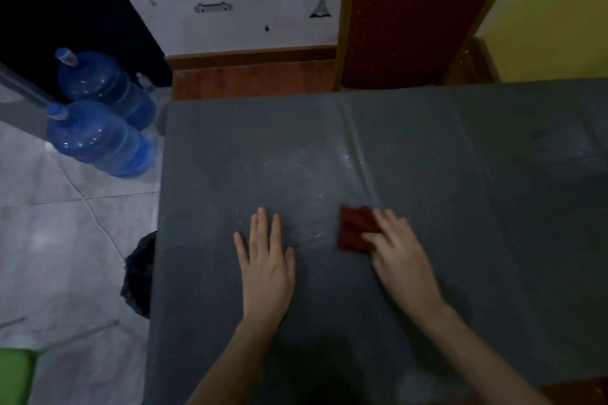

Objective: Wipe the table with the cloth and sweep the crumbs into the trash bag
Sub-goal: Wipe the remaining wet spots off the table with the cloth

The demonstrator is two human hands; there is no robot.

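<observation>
Both hands work the grey surface (427, 148): left hand (268, 260) flat and empty, right hand (399, 253) pressing the red cloth (353, 228), which should drag crumbs (316, 174) steadily toward the trash bag (139, 276) beside the surface's left edge.

Two bare forearms — no sleeves, watch or rings visible — enter from six o'clock; the left hand (268, 268) and right hand (399, 256) are ungloved, fingers slender.

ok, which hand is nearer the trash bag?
Left. The left hand lies flat on the table, toward the edge where the trash bag sits on the floor. The right hand is farther right, on the cloth.
</observation>
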